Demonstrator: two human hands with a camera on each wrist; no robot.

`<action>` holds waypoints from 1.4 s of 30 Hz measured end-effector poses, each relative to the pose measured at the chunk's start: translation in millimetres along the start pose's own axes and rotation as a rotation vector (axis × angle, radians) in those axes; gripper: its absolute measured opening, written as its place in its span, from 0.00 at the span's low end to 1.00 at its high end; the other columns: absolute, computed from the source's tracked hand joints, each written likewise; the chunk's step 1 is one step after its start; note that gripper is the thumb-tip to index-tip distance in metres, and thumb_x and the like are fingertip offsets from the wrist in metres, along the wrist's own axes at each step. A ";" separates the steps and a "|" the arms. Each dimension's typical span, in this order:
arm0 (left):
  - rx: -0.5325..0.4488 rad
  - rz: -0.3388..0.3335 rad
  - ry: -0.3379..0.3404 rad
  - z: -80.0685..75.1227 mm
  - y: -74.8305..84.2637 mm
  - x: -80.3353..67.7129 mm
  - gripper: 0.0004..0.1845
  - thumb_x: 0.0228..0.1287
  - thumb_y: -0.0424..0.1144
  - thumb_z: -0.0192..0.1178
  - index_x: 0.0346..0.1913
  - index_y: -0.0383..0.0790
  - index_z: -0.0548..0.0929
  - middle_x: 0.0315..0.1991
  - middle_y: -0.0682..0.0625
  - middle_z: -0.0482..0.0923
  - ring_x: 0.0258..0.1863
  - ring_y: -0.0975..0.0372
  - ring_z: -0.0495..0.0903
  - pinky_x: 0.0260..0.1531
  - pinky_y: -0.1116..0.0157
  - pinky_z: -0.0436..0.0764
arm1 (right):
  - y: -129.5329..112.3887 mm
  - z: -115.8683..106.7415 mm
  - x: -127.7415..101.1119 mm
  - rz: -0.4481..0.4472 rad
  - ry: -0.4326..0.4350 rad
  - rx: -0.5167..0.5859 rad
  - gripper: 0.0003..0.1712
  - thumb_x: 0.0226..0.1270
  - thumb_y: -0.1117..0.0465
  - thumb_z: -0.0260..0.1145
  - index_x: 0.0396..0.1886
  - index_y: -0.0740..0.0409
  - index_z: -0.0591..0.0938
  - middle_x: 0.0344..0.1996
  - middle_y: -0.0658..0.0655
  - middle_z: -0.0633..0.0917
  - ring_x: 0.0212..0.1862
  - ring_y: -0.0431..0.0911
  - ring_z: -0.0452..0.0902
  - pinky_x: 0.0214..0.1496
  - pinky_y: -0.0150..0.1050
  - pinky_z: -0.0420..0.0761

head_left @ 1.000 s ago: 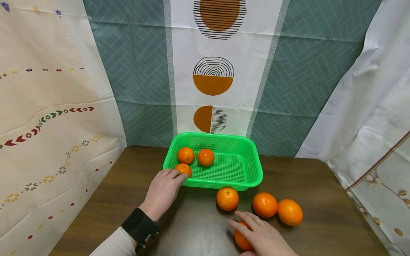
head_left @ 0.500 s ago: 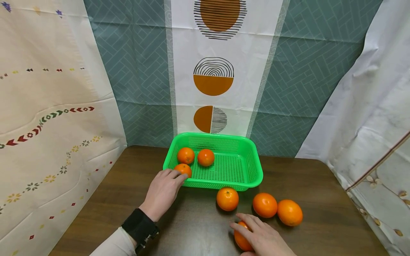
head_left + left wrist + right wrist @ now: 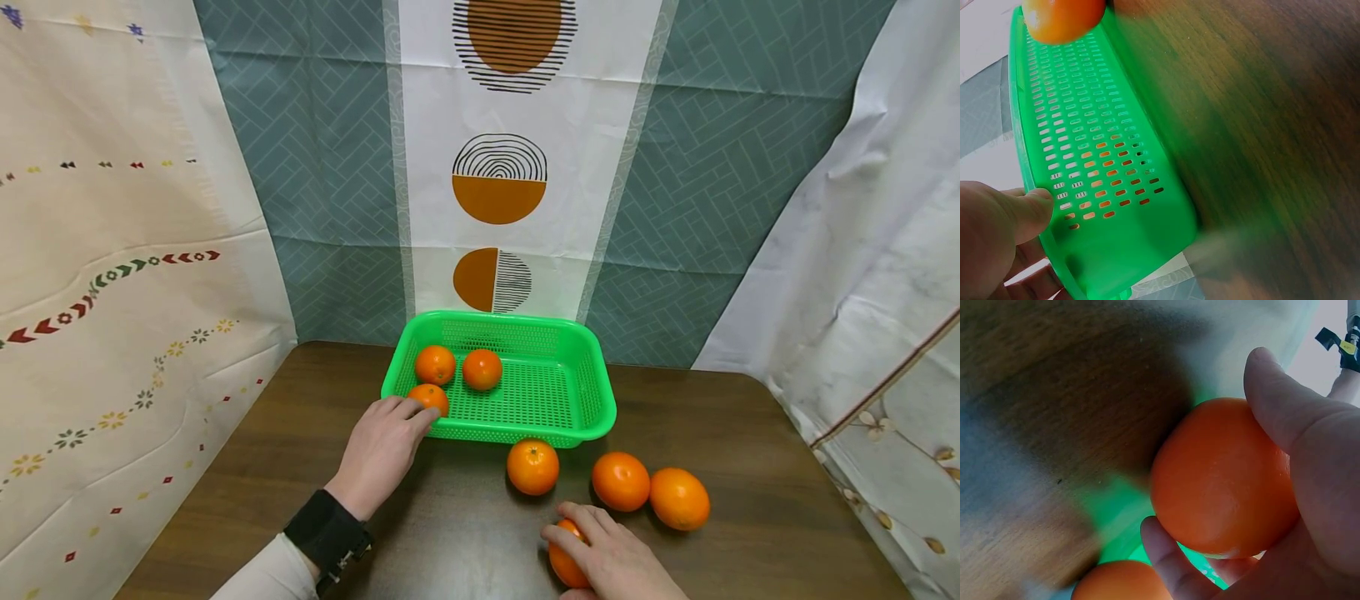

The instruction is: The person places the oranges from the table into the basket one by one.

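Observation:
My left hand [image 3: 382,450] grips the front left rim of a green plastic basket [image 3: 577,375]. In the left wrist view its thumb lies on the outer side of the perforated basket wall [image 3: 1129,231], with the other fingers behind the rim. Inside the basket sit three oranges, and the nearest orange [image 3: 429,398] is partly covered by the left fingertips. My right hand [image 3: 622,558] holds an orange [image 3: 564,560] at the front of the table. The right wrist view has its thumb and fingers spread around that orange [image 3: 1222,481].
On the brown wooden table [image 3: 465,517], one orange [image 3: 533,467] stands just before the basket. Two more, a middle orange [image 3: 621,481] and a right orange [image 3: 678,498], lie side by side beyond the right hand. A patterned cloth [image 3: 502,283] hangs behind the basket.
The fingers of my right hand have shifted slightly right and toward the near edge on the orange. The left hand, basket and other oranges have stayed put.

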State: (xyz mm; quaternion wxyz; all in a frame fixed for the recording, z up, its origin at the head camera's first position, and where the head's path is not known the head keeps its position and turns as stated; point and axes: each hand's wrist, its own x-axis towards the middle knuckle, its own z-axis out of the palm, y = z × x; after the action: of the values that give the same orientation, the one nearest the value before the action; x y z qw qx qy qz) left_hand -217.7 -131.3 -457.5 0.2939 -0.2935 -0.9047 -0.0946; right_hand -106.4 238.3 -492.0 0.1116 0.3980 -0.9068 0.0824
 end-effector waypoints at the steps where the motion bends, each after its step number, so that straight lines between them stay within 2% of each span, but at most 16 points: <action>1: 0.000 -0.001 0.000 0.1 -0.1 -0.1 0.14 0.66 0.35 0.81 0.53 0.46 0.92 0.45 0.50 0.88 0.47 0.50 0.84 0.53 0.51 0.85 | 0.0 0.3 0.0 -0.001 0.005 -0.001 0.37 0.65 0.38 0.81 0.70 0.44 0.81 0.66 0.56 0.79 0.59 0.51 0.78 0.48 0.47 0.88; 23: -0.003 0.004 0.006 0.1 -0.2 -0.1 0.14 0.66 0.35 0.81 0.53 0.46 0.92 0.44 0.51 0.88 0.47 0.50 0.85 0.54 0.51 0.86 | -0.8 3.0 1.5 0.020 0.016 -0.030 0.35 0.62 0.42 0.83 0.67 0.42 0.82 0.63 0.55 0.79 0.57 0.49 0.78 0.50 0.49 0.88; 31: -0.005 0.002 0.003 0.7 -0.8 -0.2 0.14 0.66 0.35 0.81 0.53 0.47 0.92 0.44 0.51 0.88 0.47 0.51 0.85 0.53 0.51 0.86 | -0.5 4.8 1.4 0.004 0.053 -0.085 0.37 0.59 0.42 0.84 0.66 0.41 0.83 0.62 0.54 0.80 0.56 0.48 0.78 0.53 0.51 0.86; 42: -0.010 0.004 0.010 -0.2 0.0 0.8 0.14 0.66 0.35 0.81 0.52 0.46 0.92 0.45 0.51 0.88 0.47 0.50 0.85 0.53 0.51 0.85 | 1.4 7.5 1.2 -0.022 0.078 -0.120 0.36 0.61 0.42 0.84 0.66 0.42 0.82 0.62 0.55 0.79 0.56 0.50 0.78 0.51 0.50 0.85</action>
State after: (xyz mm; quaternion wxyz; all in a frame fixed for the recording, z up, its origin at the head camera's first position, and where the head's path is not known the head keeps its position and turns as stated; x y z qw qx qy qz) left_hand -218.1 -131.0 -456.9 0.2969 -0.2961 -0.9023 -0.1001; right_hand -109.2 236.6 -499.0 0.1715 0.3973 -0.9005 0.0422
